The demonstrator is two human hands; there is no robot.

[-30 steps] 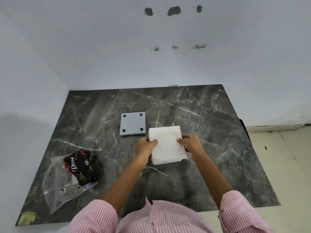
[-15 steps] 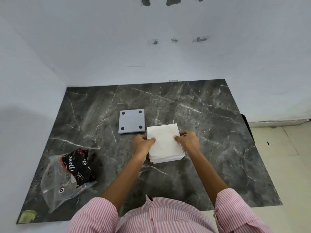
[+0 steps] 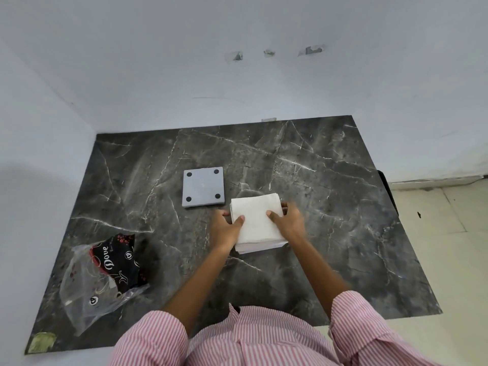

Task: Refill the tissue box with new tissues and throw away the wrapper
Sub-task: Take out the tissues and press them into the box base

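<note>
A square stack of white tissues [image 3: 257, 217] sits on the dark marble table [image 3: 330, 207], with what looks like a white box under it, mostly hidden. My left hand [image 3: 225, 229] grips the stack's left side, thumb on top. On the right side, my right hand [image 3: 289, 223] holds it the same way. A grey square panel [image 3: 202, 186] with black round feet at its corners lies flat just left of and behind the stack. The crumpled clear wrapper [image 3: 103, 278] with black "Dove" print lies at the table's front left.
White walls close off the table's far and left sides. The table's right edge drops to a tiled floor [image 3: 449, 233]. A greenish patch [image 3: 42, 342] marks the front left corner. My striped pink sleeves are at the near edge.
Both hands have shifted a little forward along the tissue stack's sides, thumbs now further onto its top. The camera has tilted down slightly.
</note>
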